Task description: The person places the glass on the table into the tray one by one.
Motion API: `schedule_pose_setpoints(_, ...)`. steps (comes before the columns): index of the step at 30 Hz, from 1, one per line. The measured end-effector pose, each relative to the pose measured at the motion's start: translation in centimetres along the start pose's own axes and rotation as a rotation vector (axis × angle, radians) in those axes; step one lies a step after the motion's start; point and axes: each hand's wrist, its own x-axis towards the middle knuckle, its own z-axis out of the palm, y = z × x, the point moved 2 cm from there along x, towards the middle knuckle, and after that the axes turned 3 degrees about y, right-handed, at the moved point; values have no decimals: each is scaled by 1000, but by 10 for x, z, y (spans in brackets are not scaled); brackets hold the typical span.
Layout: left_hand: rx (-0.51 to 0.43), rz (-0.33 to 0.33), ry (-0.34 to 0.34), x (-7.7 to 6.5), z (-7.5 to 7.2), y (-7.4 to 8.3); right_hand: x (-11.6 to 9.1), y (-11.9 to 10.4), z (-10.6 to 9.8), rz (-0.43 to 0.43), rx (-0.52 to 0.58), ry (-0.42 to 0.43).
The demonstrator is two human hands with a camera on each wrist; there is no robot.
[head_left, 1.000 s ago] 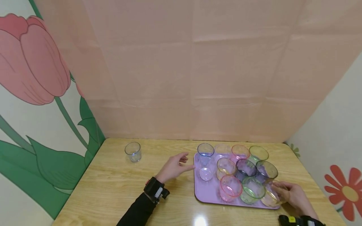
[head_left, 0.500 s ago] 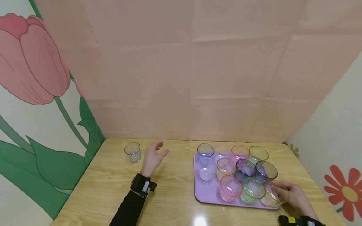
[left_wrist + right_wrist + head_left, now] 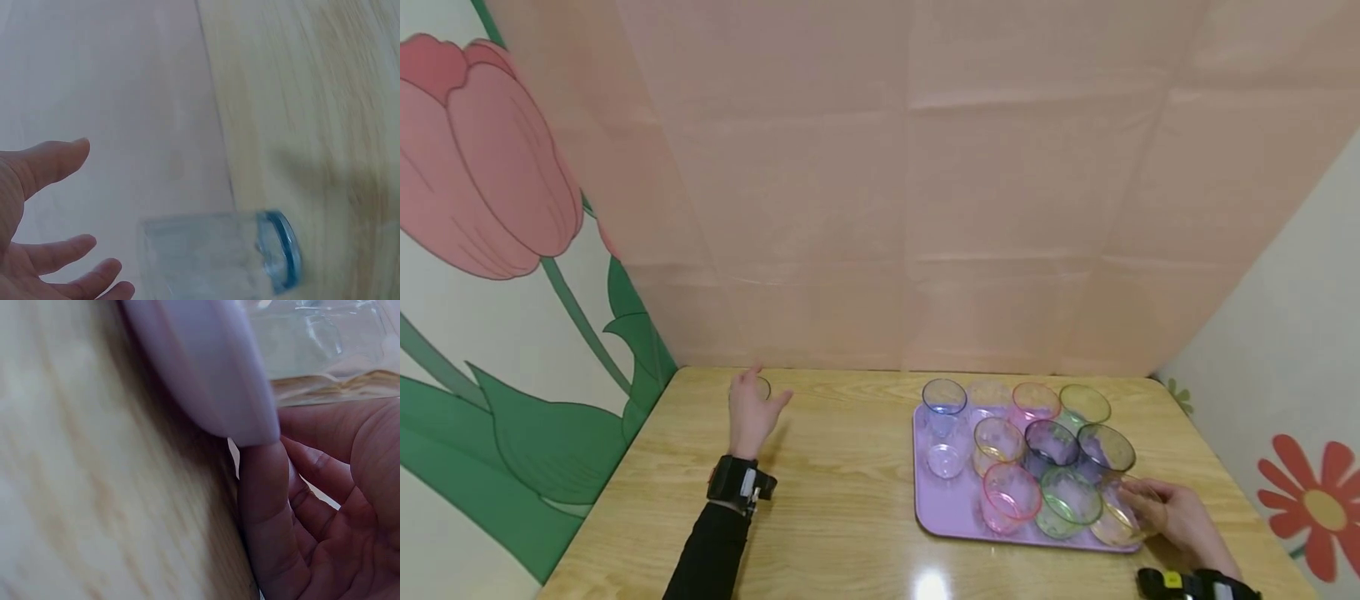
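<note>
In the head view my left hand [image 3: 751, 417] is at the far left of the table, in front of a clear drinking glass [image 3: 763, 388] it mostly hides. The left wrist view shows that glass [image 3: 206, 256] with a thick blue-tinted base, and the thumb and fingers [image 3: 56, 165] spread apart. My right hand [image 3: 1180, 517] holds a pale yellow glass [image 3: 1116, 518] at the near right corner of the purple tray [image 3: 947, 521]. From the right wrist, one fingertip touches the tray's rim [image 3: 212, 369], while the thumb lies along the glass [image 3: 312, 337].
Several tinted glasses crowd the tray, among them a pink glass [image 3: 1011, 500], a green glass [image 3: 1067, 504] and a dark glass [image 3: 1051, 450]. A blue-rimmed glass [image 3: 945, 400] stands at its back left. The wooden table [image 3: 835, 500] meets a peach backdrop [image 3: 820, 317].
My left hand has swung left and away from the tray's left edge to the lone glass. My right hand has stayed at the yellow glass.
</note>
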Motion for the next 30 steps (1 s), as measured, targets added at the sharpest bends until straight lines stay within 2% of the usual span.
schedule_pose_setpoints(4,44,-46,0,4,-5,-11,0,0,0,-4,5,-13)
schedule_pose_setpoints(7,98,-57,1,5,-9,-16,0,0,-1,5,7,-12)
schedule_pose_setpoints(11,148,-87,-38,6,-11,-24,0,0,-1,0,4,-8)
schedule_pose_setpoints(18,52,-193,-150,6,-14,-38,-3,-1,0,12,30,-1)
schedule_pose_setpoints(25,-37,-254,-214,8,-14,-46,-3,-1,0,-13,-7,4)
schedule_pose_setpoints(30,-68,-302,-227,6,-13,-48,-3,0,1,7,67,12)
